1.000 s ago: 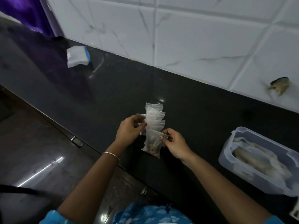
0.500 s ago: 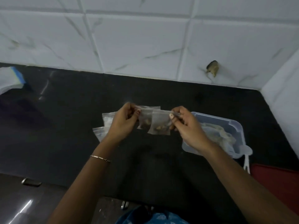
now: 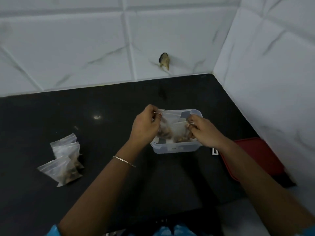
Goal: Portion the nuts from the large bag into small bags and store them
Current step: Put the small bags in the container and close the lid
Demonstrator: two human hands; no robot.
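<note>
Nearside, left of the clear tub (image 3: 177, 148), had three filled small bags (image 3: 64, 160) waiting on the counter (image 3: 34, 125). Right of the tub, red lid (image 3: 255, 155) lying off. Directly above the tub, pinched more nut bags (image 3: 172, 128), left hand (image 3: 144, 128) and right hand (image 3: 204, 132) apart, each clamped on a top edge. Looked portioned; storing half done.

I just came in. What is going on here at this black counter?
A person is packing nuts. The left hand and right hand each pinch an upper corner of a small clear plastic zip bag of nuts, holding it over the clear rectangular plastic container on the black stone counter; a second bag may be behind it. Three more filled small clear bags lie on the counter to the left. A flat red plastic lid lies right of the container.
</note>
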